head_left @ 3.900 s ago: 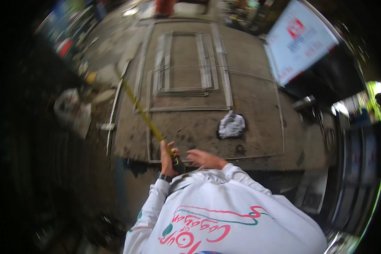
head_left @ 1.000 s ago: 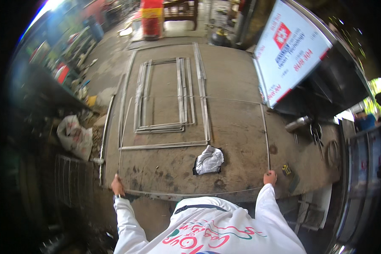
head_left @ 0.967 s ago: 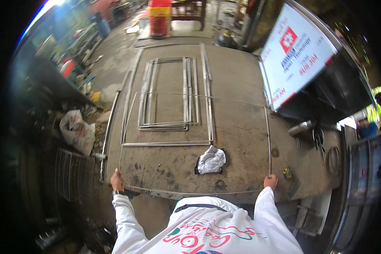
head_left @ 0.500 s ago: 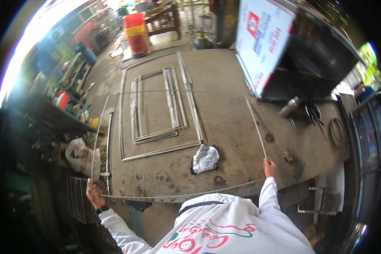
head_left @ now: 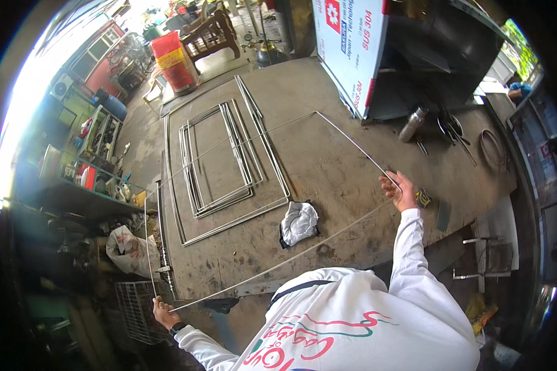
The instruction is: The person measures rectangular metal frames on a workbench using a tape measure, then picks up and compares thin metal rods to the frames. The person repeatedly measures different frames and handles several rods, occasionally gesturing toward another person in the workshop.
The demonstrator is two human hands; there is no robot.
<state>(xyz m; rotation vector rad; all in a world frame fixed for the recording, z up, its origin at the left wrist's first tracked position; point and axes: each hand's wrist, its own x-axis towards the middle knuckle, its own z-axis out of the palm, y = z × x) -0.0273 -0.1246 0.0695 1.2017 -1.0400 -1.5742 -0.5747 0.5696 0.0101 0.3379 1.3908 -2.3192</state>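
A large rectangular frame of thin metal rod is held up above the worktable, tilted, its right side higher in the picture than its left. My left hand is closed round its near left corner, beyond the table's front edge. On the right, my right hand grips the near right corner over the table. Beneath it lie several nested rectangular metal frames flat on the tabletop. A crumpled white cloth with dark edges rests between my arms. Close to my right hand sits a small yellow and black tape measure.
A big steel box with a white film-covered side stands at the table's back right. Near it are a metal flask and a coiled strip. A white sack and wire rack are left of the worktable.
My right hand has moved forward and up with its corner of the rod frame, tilting it. My left hand appears lower and further right. The whole view has turned a little.
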